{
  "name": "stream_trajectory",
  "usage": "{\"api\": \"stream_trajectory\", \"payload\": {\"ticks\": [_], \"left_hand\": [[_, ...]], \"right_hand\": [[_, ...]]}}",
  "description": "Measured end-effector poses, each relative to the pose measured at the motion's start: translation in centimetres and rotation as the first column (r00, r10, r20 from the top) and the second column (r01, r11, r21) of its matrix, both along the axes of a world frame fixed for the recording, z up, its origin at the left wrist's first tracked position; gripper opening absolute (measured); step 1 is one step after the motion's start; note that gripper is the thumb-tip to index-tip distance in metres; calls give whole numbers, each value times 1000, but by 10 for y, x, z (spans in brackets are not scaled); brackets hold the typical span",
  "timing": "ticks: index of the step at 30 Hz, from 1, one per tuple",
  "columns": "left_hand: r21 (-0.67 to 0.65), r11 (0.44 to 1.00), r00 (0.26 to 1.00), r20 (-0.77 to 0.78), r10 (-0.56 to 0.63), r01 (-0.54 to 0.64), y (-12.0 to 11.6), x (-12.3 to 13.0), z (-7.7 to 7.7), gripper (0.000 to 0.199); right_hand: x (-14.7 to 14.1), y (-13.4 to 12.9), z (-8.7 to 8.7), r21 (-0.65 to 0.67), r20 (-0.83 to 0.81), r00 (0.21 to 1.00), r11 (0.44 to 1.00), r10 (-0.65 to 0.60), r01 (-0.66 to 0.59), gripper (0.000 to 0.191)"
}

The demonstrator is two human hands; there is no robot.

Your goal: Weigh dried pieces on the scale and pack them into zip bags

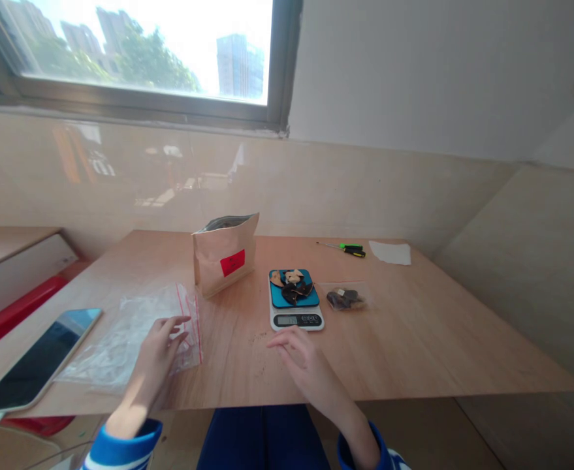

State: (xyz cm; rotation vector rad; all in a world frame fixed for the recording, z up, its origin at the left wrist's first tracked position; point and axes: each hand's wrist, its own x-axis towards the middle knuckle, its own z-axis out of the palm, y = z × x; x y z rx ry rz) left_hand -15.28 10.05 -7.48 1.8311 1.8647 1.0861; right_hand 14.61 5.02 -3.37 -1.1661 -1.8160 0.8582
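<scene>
My left hand [162, 343] is over the right end of a pile of clear zip bags [115, 333] with red-striped edges. Its fingers are loosely bent and apart; I cannot tell whether they touch the plastic. Just in front of the kitchen scale [296, 321], my right hand [300, 359] hovers with fingers stretched out and nothing in them. On the scale's blue plate lie several dark and tan dried pieces [295, 287], perhaps dried mushroom. The display digits are too small to read. Right of the scale lies a clear bag of dark pieces [346, 299].
A brown paper pouch [225, 258] with a red label stands open behind the scale. A phone [39, 359] with a cable lies at the left edge. Two screwdrivers [348, 249] and a white paper [390, 252] lie at the back right. Small crumbs dot the wooden table [414, 346].
</scene>
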Motion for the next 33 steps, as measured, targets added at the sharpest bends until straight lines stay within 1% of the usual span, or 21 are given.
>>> {"api": "stream_trajectory", "payload": {"ticks": [2, 4, 5, 7, 8, 10, 12, 15, 17, 19, 21, 23, 26, 28, 29, 30, 32, 33], "left_hand": [[51, 998, 999, 43, 27, -30, -8, 9, 10, 31], [80, 997, 996, 90, -6, -1, -19, 22, 20, 30], [89, 996, 993, 117, -31, 21, -25, 29, 25, 29], [101, 988, 978, 161, -134, 119, -36, 45, 31, 25], [117, 978, 965, 175, -194, 175, -41, 54, 33, 23], [148, 951, 936, 189, -297, 272, -49, 72, 34, 21], [168, 932, 912, 209, -353, 322, -55, 87, 33, 19], [191, 918, 884, 260, -389, 348, -61, 102, 29, 18], [195, 926, 885, 282, -369, 324, -63, 107, 25, 22], [197, 939, 902, 278, -331, 283, -64, 109, 21, 31], [199, 945, 919, 247, -306, 261, -65, 108, 17, 41], [192, 945, 930, 211, -302, 263, -65, 107, 13, 45], [202, 945, 936, 192, -296, 257, -63, 104, 10, 35], [218, 945, 939, 193, -286, 243, -63, 100, 11, 26], [222, 952, 945, 201, -257, 212, -63, 97, 13, 22], [218, 964, 955, 219, -200, 152, -63, 94, 16, 20], [181, 983, 965, 263, -13, -36, -63, 87, 21, 23], [156, 979, 958, 275, 81, -128, -63, 83, 24, 25]], "right_hand": [[-12, -4, 1, -42, -14, 999, 998, 44, -44, 20], [-26, -7, -2, -107, -51, 998, 993, 42, -47, 20], [-32, -7, -4, -155, -86, 996, 988, 15, -28, 22], [-46, -5, -11, -254, -194, 978, 967, -81, 30, 30], [-53, -3, -15, -296, -264, 956, 954, -130, 48, 34], [-63, 2, -22, -351, -411, 891, 935, -195, 42, 39], [-68, 7, -25, -370, -524, 824, 929, -218, 11, 42], [-66, 11, -22, -384, -598, 760, 923, -254, 7, 42], [-61, 11, -19, -396, -608, 749, 918, -263, 2, 40], [-57, 9, -16, -409, -613, 746, 913, -259, -19, 37], [-55, 7, -13, -427, -622, 739, 903, -259, -43, 35], [-55, 5, -12, -443, -627, 732, 895, -267, -52, 34], [-58, 2, -11, -437, -639, 727, 897, -254, -71, 32], [-58, 3, -11, -434, -643, 727, 897, -240, -88, 33], [-56, 3, -11, -445, -636, 729, 892, -253, -79, 34], [-53, 4, -12, -460, -621, 731, 887, -283, -48, 36], [-45, 7, -14, -484, -582, 731, 874, -356, 40, 39], [-41, 8, -15, -489, -564, 733, 869, -380, 75, 40]]}}
